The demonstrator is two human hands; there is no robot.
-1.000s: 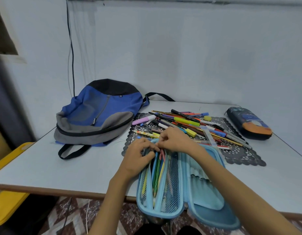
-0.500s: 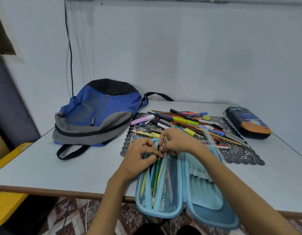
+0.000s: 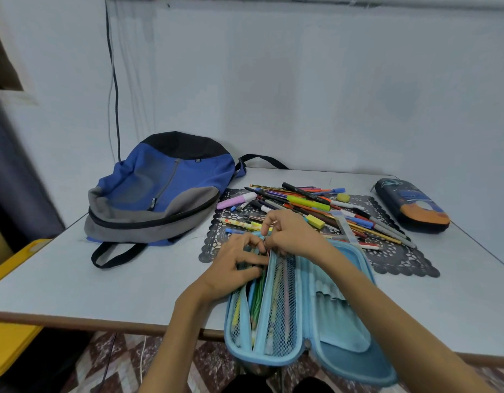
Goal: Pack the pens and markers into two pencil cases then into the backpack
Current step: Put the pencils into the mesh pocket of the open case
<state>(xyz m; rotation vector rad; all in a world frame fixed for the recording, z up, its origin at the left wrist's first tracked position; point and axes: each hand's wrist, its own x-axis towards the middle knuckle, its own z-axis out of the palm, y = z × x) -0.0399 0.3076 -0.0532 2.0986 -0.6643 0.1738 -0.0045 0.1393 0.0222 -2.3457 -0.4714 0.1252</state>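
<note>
An open light blue pencil case (image 3: pixel 341 316) lies at the table's front edge and overhangs it. Several pens (image 3: pixel 256 304) stand in its left pocket beside a mesh flap (image 3: pixel 282 302). My left hand (image 3: pixel 234 269) curls round the far ends of those pens. My right hand (image 3: pixel 294 236) pinches the far end of the mesh flap, touching my left fingers. Behind my hands, a heap of loose pens and markers (image 3: pixel 310 201) lies on a black lace mat (image 3: pixel 398 259). A dark pencil case (image 3: pixel 412 208) lies shut at the right. The blue and grey backpack (image 3: pixel 160 191) lies at the left.
The white table (image 3: pixel 103 279) stands against a pale wall, with a black cable (image 3: pixel 114 80) hanging behind the backpack. A yellow box (image 3: pixel 7 333) sits below the table's left corner. An eraser (image 3: pixel 315 221) and a ruler (image 3: pixel 345 228) lie among the pens.
Both hands stay at the far end of the blue case. My left fingers have closed lower over the pens and the mesh flap stands closer to them.
</note>
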